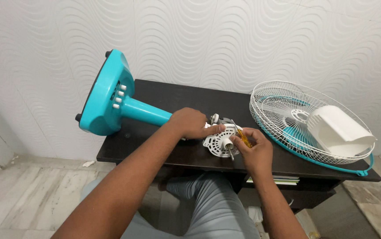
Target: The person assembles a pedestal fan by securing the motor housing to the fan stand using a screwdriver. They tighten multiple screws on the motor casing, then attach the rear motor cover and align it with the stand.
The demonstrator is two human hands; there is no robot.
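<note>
Here left hand [193, 124] grips the fan motor [221, 139], right hand [254, 148] pinches a screwdriver [243, 137]; wire grille [296, 119] just beside

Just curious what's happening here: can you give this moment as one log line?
left hand: steadying motor | right hand: holding screwdriver at motor | fan base: lying sideways | grille: on table

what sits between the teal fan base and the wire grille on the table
In the head view, both hands, left hand and right hand, on the white motor housing.
</note>
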